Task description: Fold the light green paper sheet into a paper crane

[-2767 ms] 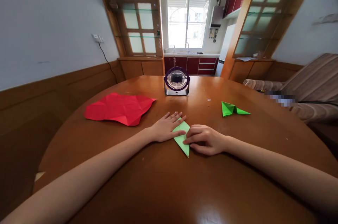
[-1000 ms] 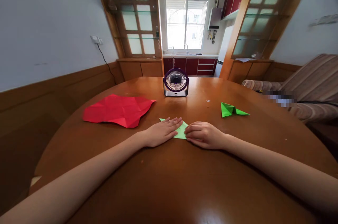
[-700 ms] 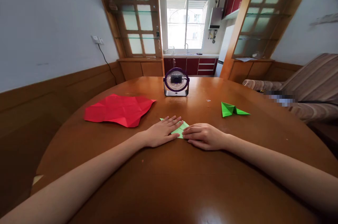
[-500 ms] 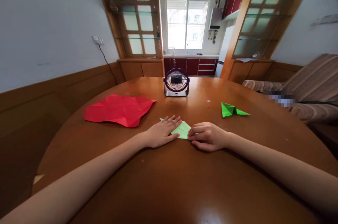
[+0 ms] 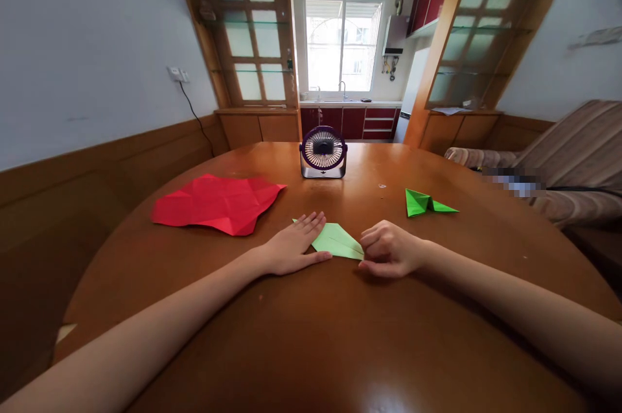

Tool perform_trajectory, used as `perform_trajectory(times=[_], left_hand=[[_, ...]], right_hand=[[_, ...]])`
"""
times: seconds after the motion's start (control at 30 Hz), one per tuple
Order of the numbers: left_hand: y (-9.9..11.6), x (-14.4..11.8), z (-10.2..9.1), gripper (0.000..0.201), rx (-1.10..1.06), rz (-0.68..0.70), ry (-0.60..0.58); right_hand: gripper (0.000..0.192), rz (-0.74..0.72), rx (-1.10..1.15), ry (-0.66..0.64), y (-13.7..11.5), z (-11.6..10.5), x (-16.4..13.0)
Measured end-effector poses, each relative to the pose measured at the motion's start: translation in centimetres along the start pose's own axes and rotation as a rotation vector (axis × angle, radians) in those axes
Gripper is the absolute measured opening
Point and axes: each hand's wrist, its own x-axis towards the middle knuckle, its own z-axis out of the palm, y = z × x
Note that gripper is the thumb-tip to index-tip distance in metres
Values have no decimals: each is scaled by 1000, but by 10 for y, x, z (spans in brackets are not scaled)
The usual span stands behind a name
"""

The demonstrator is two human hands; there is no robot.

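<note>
A folded piece of light green paper (image 5: 337, 241) lies on the wooden table in front of me, its right end narrowing to a point. Flat across its left part rests my left hand (image 5: 294, 246), fingers stretched out, covering much of that side; a small green tip shows beyond the fingers. My right hand (image 5: 389, 249) is at the paper's right point, with its fingers curled and the thumb beneath, closed at the tip. The fingertips partly hide that end.
Red creased paper (image 5: 218, 204) lies to the left. A folded bright green paper piece (image 5: 427, 203) sits at the right. A small fan (image 5: 323, 152) stands toward the back of the round table (image 5: 291, 348). A striped sofa (image 5: 564, 153) is beyond the right edge.
My right hand has slid a little to the right along the light green paper, so more of its pointed end shows. My left hand has shifted slightly left, still flat.
</note>
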Motion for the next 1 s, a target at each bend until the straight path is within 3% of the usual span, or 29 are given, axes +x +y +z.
perform_trajectory(times=[0.2,0.3,0.4,0.6,0.83,1.0], left_hand=[[1,-2,1,75,-23,-3,7],[4,-1,1,66,-37,-22,8],[7,1,3,59,-43,-72,37],[10,3,6,57,-23,-90,75],[17,3,3,46,-74,73,110],[16,6,2,47,-167,54,93]], right_hand=[[48,216,240,168,5,-3,-6],[34,265,287,258,6,-4,-7],[22,246,302,230,8,-2,-8],[18,275,321,137,20,4,-12],[19,328,458,149,28,8,-13],[19,338,455,166,29,10,-14]])
